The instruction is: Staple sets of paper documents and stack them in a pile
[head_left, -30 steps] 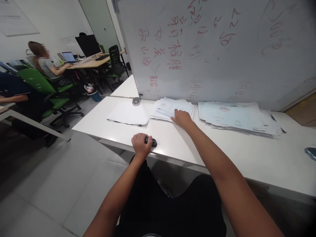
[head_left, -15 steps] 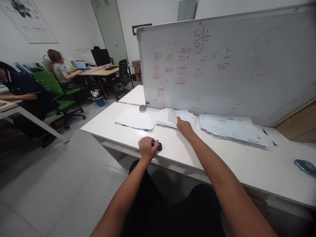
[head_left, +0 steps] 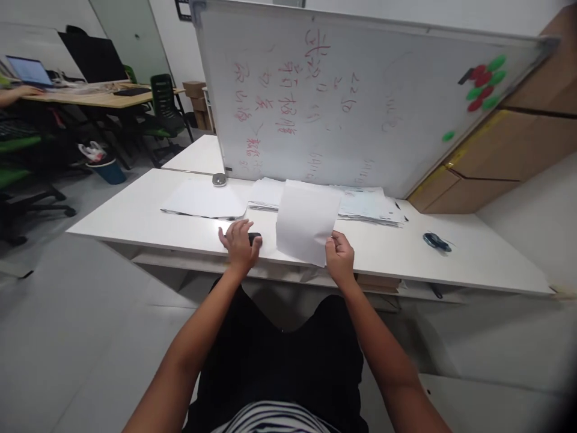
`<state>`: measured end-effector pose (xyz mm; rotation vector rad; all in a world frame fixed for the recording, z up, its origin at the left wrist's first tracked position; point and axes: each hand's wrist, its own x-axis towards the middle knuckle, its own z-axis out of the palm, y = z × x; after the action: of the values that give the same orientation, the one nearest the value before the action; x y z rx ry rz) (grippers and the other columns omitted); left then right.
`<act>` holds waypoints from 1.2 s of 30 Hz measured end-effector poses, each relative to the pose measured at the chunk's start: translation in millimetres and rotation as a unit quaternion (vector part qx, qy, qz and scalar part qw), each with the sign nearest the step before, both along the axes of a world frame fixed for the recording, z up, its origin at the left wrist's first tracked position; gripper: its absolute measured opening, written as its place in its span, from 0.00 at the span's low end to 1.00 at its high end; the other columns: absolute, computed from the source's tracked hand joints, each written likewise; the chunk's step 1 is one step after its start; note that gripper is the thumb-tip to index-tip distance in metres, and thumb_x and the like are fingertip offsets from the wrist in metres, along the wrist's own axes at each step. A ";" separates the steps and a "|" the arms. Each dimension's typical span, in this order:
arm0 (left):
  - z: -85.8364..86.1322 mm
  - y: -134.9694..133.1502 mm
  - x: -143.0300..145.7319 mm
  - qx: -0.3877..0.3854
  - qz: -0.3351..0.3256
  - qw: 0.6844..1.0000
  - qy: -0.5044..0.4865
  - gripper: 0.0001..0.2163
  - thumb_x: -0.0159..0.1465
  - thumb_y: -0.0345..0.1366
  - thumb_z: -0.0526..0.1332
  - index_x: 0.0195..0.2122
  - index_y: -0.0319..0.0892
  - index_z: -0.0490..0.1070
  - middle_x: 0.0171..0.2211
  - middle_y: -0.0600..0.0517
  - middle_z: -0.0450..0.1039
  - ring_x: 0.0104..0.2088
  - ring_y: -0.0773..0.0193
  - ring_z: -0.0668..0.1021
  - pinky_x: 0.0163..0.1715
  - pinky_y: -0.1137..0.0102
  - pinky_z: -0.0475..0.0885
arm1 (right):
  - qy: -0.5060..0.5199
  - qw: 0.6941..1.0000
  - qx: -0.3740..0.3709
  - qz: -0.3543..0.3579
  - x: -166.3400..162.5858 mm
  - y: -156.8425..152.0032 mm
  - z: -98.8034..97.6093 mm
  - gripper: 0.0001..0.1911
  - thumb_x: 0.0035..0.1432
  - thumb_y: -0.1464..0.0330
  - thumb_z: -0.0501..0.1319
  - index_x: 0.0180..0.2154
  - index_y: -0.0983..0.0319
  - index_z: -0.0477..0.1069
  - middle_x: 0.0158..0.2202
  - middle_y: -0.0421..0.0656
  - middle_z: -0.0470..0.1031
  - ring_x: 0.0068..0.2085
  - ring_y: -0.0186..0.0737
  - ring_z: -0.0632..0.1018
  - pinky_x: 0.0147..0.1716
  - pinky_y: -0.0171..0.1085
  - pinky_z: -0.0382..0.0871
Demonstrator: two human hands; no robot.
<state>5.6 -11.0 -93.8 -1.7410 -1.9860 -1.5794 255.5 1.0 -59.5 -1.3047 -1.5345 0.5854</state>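
My right hand [head_left: 340,255] pinches a white sheet of paper [head_left: 306,219] at its lower right corner. The sheet stands tilted up above the desk's front edge, and whether it is more than one sheet I cannot tell. My left hand [head_left: 240,243] rests with fingers spread over a small black object [head_left: 255,239], whose kind is mostly hidden. Behind the sheet lies a middle stack of papers [head_left: 265,193], partly covered. To the left is a stack of blank white paper [head_left: 202,199]; on the right, a printed stack [head_left: 372,207].
A whiteboard [head_left: 288,108] with red writing stands along the back of the white desk [head_left: 130,210]. A grey mouse [head_left: 219,180] sits by its left end. Dark glasses-like items [head_left: 436,242] lie at right, near cardboard boxes [head_left: 509,150]. A person's arm [head_left: 20,93] shows far left.
My right hand has drawn a sheet from the middle stack towards me. My left hand has loosened its grip on the black object and spread its fingers. The view has turned right and down.
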 end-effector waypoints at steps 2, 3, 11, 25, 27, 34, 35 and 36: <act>17.7 -3.2 16.4 -0.037 -0.123 0.988 -0.079 0.19 0.64 0.50 0.54 0.47 0.43 0.71 0.49 0.43 0.73 0.54 0.51 0.71 0.57 0.53 0.58 | -0.005 1.000 -0.001 0.008 3.0 -0.1 8.4 0.21 0.60 0.58 0.49 0.45 0.63 0.71 0.29 0.42 0.73 0.31 0.40 0.74 0.33 0.37 0.68; 27.7 -4.7 25.7 -0.059 -0.182 0.973 -0.132 0.19 0.64 0.51 0.54 0.47 0.43 0.70 0.46 0.44 0.75 0.50 0.54 0.74 0.54 0.56 0.63 | -0.012 1.000 0.002 0.006 3.9 -0.3 12.5 0.21 0.60 0.58 0.49 0.45 0.63 0.70 0.30 0.43 0.73 0.33 0.40 0.74 0.33 0.38 0.69; 82.1 3.4 49.8 -0.022 -0.235 0.937 -0.258 0.35 0.52 0.45 0.70 0.59 0.47 0.59 0.60 0.44 0.62 0.58 0.54 0.68 0.53 0.59 0.67 | -0.009 0.998 0.059 0.026 7.8 -8.4 27.1 0.18 0.63 0.58 0.47 0.45 0.61 0.67 0.38 0.46 0.75 0.38 0.41 0.76 0.39 0.39 0.70; 34.9 18.3 60.5 -0.073 -0.229 0.911 -0.334 0.20 0.55 0.43 0.66 0.46 0.41 0.68 0.42 0.48 0.75 0.42 0.60 0.77 0.44 0.64 0.71 | 0.038 0.999 -0.030 -0.005 -22.1 3.7 -14.2 0.17 0.62 0.58 0.52 0.49 0.59 0.57 0.46 0.49 0.75 0.45 0.41 0.77 0.46 0.40 0.69; 17.9 19.8 59.1 -0.090 -0.181 0.927 -0.317 0.20 0.55 0.42 0.66 0.47 0.41 0.65 0.42 0.48 0.74 0.41 0.60 0.76 0.43 0.65 0.71 | 0.026 0.998 -0.059 0.003 -23.5 3.9 -26.1 0.19 0.62 0.59 0.51 0.51 0.60 0.56 0.49 0.50 0.73 0.48 0.41 0.76 0.47 0.40 0.68; 6.8 6.4 61.0 -0.117 -0.153 0.951 -0.243 0.14 0.58 0.41 0.64 0.42 0.42 0.64 0.36 0.51 0.71 0.37 0.63 0.74 0.39 0.67 0.69 | 0.007 0.997 -0.083 0.001 -20.2 0.7 -44.9 0.19 0.62 0.59 0.50 0.52 0.61 0.58 0.49 0.50 0.74 0.49 0.41 0.75 0.49 0.41 0.68; 9.9 2.3 63.5 -0.110 -0.150 0.948 -0.256 0.14 0.58 0.41 0.64 0.41 0.42 0.64 0.36 0.51 0.71 0.37 0.63 0.74 0.39 0.68 0.69 | 0.022 0.996 -0.083 0.007 -18.9 -1.2 -45.1 0.20 0.62 0.59 0.51 0.52 0.61 0.58 0.50 0.50 0.74 0.49 0.42 0.75 0.49 0.42 0.68; 13.0 -2.3 66.7 -0.099 -0.154 0.942 -0.280 0.15 0.58 0.41 0.64 0.41 0.42 0.64 0.37 0.51 0.72 0.38 0.63 0.74 0.40 0.68 0.70 | 0.047 0.996 -0.079 0.013 -17.5 -4.0 -45.4 0.22 0.62 0.57 0.52 0.53 0.61 0.58 0.51 0.51 0.73 0.51 0.42 0.75 0.49 0.42 0.68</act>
<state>72.3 -13.3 -80.8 -1.9085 -2.2552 -2.2622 237.9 -3.0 -104.9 -1.3574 -1.4525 0.7869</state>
